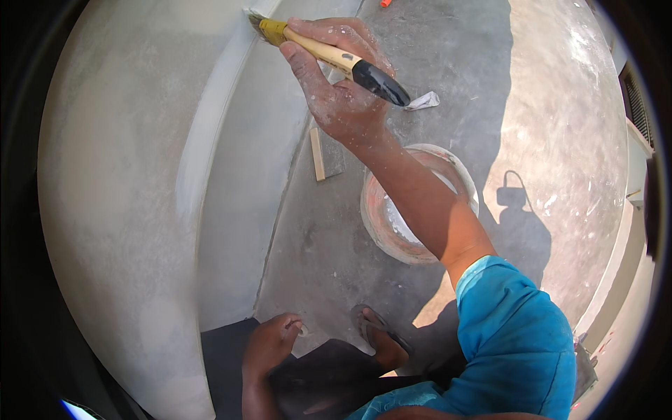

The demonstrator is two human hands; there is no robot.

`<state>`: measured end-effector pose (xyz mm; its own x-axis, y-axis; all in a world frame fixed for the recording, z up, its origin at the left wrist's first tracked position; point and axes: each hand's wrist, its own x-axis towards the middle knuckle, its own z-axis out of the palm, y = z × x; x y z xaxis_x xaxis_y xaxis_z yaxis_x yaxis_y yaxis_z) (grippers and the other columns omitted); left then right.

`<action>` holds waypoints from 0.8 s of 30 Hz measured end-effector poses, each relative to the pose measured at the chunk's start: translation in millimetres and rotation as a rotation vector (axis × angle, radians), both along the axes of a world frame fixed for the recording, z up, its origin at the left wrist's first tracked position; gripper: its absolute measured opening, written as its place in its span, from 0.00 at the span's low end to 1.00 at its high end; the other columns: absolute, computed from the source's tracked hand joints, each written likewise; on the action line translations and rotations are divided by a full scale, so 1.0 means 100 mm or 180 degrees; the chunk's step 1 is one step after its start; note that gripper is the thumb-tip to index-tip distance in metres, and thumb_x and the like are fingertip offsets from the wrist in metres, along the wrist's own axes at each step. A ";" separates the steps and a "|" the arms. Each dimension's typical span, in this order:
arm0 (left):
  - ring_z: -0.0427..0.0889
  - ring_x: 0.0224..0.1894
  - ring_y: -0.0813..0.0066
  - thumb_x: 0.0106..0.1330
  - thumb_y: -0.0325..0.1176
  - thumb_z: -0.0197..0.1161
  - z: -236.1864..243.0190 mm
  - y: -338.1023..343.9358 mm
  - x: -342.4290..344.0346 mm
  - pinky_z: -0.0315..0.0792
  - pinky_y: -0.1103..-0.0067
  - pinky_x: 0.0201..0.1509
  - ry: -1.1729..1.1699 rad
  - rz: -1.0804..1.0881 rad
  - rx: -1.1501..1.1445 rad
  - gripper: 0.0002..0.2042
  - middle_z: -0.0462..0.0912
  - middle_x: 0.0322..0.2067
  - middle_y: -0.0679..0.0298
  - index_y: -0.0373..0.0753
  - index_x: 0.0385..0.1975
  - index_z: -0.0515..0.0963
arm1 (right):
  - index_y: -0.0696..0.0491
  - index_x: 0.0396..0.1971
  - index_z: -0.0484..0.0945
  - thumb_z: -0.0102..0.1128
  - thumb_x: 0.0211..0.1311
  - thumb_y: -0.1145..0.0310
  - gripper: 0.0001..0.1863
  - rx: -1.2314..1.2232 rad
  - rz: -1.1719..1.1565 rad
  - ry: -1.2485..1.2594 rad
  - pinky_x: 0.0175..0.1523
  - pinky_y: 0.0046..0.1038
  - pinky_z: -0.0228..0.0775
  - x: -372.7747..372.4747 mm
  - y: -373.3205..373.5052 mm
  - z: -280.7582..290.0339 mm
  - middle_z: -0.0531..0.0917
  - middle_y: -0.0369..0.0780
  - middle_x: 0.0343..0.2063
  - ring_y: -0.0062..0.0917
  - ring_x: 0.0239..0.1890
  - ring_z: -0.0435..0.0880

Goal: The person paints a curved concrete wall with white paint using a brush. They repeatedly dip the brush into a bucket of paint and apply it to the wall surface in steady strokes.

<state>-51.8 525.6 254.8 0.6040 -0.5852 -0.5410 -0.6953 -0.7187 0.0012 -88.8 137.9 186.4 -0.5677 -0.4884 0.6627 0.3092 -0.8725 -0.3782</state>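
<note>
My right hand (343, 77) is closed round a paintbrush (325, 52) with a wooden handle, a black end and a yellow ferrule. Its bristles reach the pale edge of the grey wall (126, 140), at the top of the view. White specks dot the fingers. Low in the view, my left hand (271, 344) hangs beside the wall's foot with its fingers curled in; whether anything is inside them is hidden. A whitish strip (206, 133) runs along the wall's edge. Beneath my right forearm stands a round bucket (374, 227), stained pinkish, with white stuff inside, partly covered by the arm.
On the grey floor (315, 245) a flat tool with a wooden edge (317, 154) lies against the wall. A crumpled white scrap (423, 101) rests past the bucket, and a small orange piece (386, 3) farther off. My sandalled foot (381, 336) stands near the lower middle.
</note>
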 end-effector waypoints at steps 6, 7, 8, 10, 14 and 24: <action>0.86 0.45 0.53 0.74 0.43 0.60 -0.26 -0.31 -0.03 0.76 0.65 0.48 -0.0334 -0.1248 -0.0831 0.14 0.87 0.42 0.52 0.40 0.48 0.82 | 0.55 0.43 0.87 0.73 0.51 0.72 0.17 -0.0946 0.1840 0.0107 0.41 0.30 0.81 -0.11 1.82 0.18 0.84 0.41 0.37 0.28 0.38 0.85; 0.86 0.45 0.53 0.74 0.44 0.60 -0.28 -0.34 0.00 0.76 0.65 0.48 -0.0337 -0.1238 -0.0852 0.15 0.87 0.42 0.52 0.40 0.48 0.82 | 0.54 0.43 0.87 0.73 0.51 0.71 0.17 -0.1065 0.1978 0.0076 0.41 0.30 0.81 -0.12 1.87 0.23 0.84 0.41 0.37 0.28 0.39 0.85; 0.86 0.45 0.53 0.74 0.45 0.60 -0.24 -0.36 0.13 0.76 0.65 0.48 0.0131 -0.0752 -0.0352 0.15 0.87 0.42 0.52 0.40 0.47 0.82 | 0.54 0.43 0.87 0.75 0.52 0.73 0.16 -0.1027 0.2101 0.0161 0.43 0.31 0.81 -0.09 1.72 0.19 0.85 0.40 0.38 0.29 0.39 0.86; 0.86 0.43 0.54 0.74 0.47 0.59 -0.24 -0.26 0.28 0.76 0.65 0.48 0.0616 -0.0321 0.0000 0.17 0.87 0.41 0.52 0.39 0.47 0.82 | 0.54 0.42 0.87 0.74 0.56 0.75 0.13 -0.0375 0.1928 0.0033 0.42 0.28 0.81 -0.06 1.09 0.22 0.87 0.39 0.37 0.28 0.38 0.87; 0.85 0.47 0.50 0.74 0.46 0.57 -0.18 -0.22 0.33 0.75 0.65 0.51 0.0725 -0.0216 0.0036 0.18 0.86 0.42 0.48 0.36 0.47 0.82 | 0.59 0.43 0.85 0.70 0.64 0.76 0.09 0.0670 0.1194 -0.0346 0.44 0.25 0.79 -0.12 -0.32 0.09 0.88 0.41 0.39 0.23 0.39 0.87; 0.86 0.42 0.58 0.73 0.46 0.59 -0.41 -0.10 0.59 0.75 0.69 0.48 0.0787 -0.0207 0.0270 0.17 0.87 0.40 0.54 0.38 0.46 0.82 | 0.52 0.42 0.86 0.75 0.52 0.77 0.15 -0.1091 0.1610 0.0300 0.38 0.28 0.79 -0.06 1.54 0.45 0.84 0.38 0.34 0.26 0.36 0.85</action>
